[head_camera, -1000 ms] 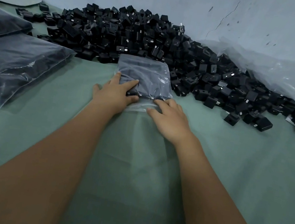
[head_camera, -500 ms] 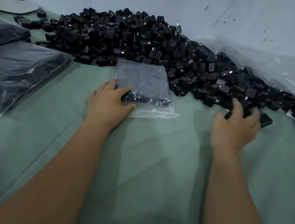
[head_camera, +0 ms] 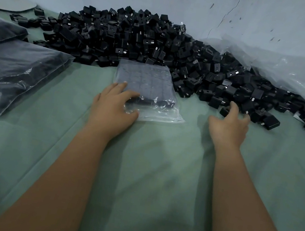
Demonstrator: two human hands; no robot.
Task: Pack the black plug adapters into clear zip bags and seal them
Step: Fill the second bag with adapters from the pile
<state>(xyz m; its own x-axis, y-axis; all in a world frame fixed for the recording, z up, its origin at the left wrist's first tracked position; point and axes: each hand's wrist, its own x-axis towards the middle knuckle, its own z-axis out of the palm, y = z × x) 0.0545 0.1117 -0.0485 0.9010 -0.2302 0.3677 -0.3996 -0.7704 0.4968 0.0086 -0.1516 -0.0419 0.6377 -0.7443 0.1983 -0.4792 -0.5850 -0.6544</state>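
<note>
Fingers of your left hand [head_camera: 114,106] lie flat on the zip bag [head_camera: 145,91], pinning it, while your right hand [head_camera: 229,125], fingers loosely apart, reaches a loose adapter [head_camera: 224,110].

Two bare forearms reach in from the bottom edge of the view, uncovered from elbow to wrist with no sleeves showing. The left hand [head_camera: 114,106] and right hand [head_camera: 229,126] are ungloved, and their fingers and wrists carry no rings, watch or bands.
</note>
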